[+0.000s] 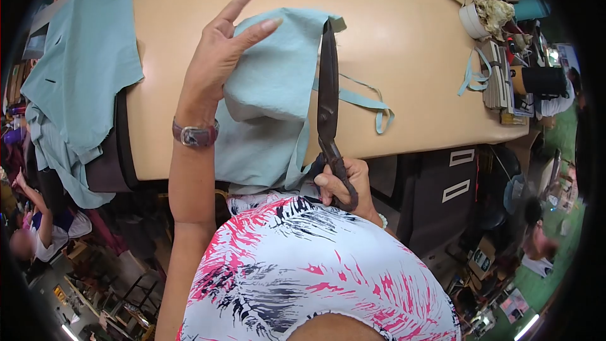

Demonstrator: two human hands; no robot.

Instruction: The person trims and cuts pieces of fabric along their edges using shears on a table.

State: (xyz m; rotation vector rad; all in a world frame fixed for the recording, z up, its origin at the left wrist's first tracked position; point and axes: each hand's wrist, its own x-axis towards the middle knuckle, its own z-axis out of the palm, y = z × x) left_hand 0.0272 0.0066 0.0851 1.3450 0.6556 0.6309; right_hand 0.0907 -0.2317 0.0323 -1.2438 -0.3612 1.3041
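In the head view, my right hand [346, 183] grips the handles of long dark fabric shears [327, 91]. The blades point away from me, and their tip meets the far right corner of a light blue-green piece of cloth [271, 79]. My left hand [222, 44] is at the cloth's left side, index finger and thumb stretched apart, the thumb lying over the cloth. Its other fingers are hidden. Part of the cloth is raised in a fold, and the rest hangs over the table's near edge towards my lap. A narrow cut strip [363, 98] lies right of the shears.
More blue-green cloth [88, 69] drapes over the left end of the tan table [416, 57]. At the right edge stand a white cup [472, 21], a bundled stack [495, 79] and a dark cylinder [544, 81]. Another person [44, 230] is at lower left.
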